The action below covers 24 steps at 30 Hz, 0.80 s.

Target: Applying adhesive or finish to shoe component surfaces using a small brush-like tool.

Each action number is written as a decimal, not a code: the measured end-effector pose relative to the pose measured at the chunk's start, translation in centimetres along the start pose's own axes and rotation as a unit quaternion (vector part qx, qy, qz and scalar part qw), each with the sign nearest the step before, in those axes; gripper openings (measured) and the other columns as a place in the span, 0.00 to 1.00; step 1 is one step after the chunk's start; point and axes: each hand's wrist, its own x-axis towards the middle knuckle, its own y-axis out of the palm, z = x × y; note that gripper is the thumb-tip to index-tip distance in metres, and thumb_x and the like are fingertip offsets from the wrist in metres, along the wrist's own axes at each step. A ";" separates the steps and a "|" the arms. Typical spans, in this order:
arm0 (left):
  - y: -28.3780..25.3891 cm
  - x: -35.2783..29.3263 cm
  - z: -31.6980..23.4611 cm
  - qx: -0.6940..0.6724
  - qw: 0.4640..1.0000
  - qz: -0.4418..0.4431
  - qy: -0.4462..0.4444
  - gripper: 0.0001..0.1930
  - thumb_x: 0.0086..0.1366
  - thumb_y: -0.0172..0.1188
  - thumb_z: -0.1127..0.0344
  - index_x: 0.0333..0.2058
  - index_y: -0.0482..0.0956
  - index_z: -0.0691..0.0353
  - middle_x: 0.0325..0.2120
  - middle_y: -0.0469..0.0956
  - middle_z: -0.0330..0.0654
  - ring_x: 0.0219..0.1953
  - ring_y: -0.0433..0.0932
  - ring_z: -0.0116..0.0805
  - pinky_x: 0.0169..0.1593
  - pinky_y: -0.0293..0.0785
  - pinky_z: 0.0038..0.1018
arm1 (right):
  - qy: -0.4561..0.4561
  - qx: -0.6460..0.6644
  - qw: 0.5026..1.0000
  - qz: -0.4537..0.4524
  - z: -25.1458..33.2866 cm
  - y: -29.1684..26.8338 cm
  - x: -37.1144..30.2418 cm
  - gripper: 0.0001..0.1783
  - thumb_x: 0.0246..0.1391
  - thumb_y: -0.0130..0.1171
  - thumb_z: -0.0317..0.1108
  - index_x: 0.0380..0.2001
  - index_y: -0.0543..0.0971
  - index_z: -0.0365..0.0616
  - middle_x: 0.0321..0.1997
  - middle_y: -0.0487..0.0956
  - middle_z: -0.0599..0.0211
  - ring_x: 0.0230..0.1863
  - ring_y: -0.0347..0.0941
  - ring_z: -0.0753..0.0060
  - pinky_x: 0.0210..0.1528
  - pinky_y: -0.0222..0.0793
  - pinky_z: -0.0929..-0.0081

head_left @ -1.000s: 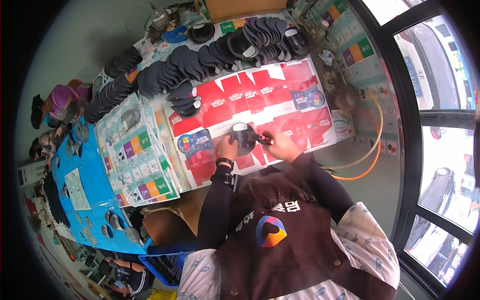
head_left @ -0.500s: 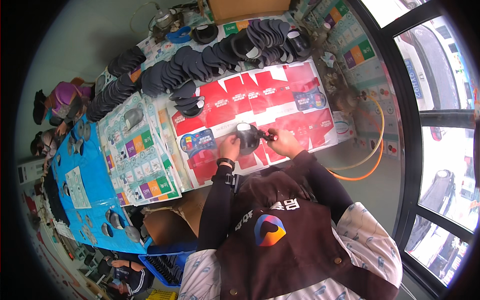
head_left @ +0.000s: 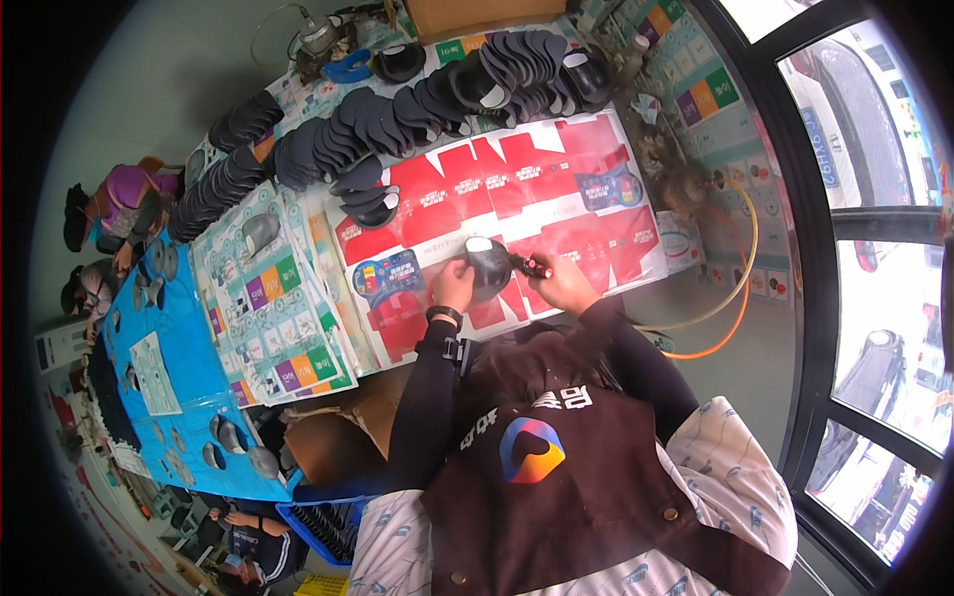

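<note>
A black, cupped insole-like piece with a white patch at its far end is tilted above the red-and-white printed sheets. My left hand is closed on its left edge, the fingers pressed against the side. In my right hand is a small dark tool with red parts, gripped in closed fingers. The tool's tip meets the right edge of the black piece, or lies very close to it. Exactly what kind of tool it is cannot be made out.
Long rows of stacked dark insole-like pieces run along the table's far side. Several more lie on the sheets. A blue-covered table stands left, with other people beyond. Yellow and orange hoses loop at the right, near the window.
The whole view has shifted slightly. Both hands keep nearly the same hold, with the tool still against or close to the right edge of the black piece.
</note>
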 end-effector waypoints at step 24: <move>0.7 1.7 3.7 -0.054 0.999 -0.002 -0.004 0.17 0.68 0.60 0.59 0.51 0.83 0.61 0.41 0.87 0.47 0.39 0.87 0.37 0.45 0.80 0.32 | -0.040 0.011 0.998 0.044 -0.4 0.4 0.3 0.17 0.57 0.57 0.41 0.42 0.83 0.41 0.36 0.81 0.40 0.43 0.78 0.35 0.45 0.74 0.49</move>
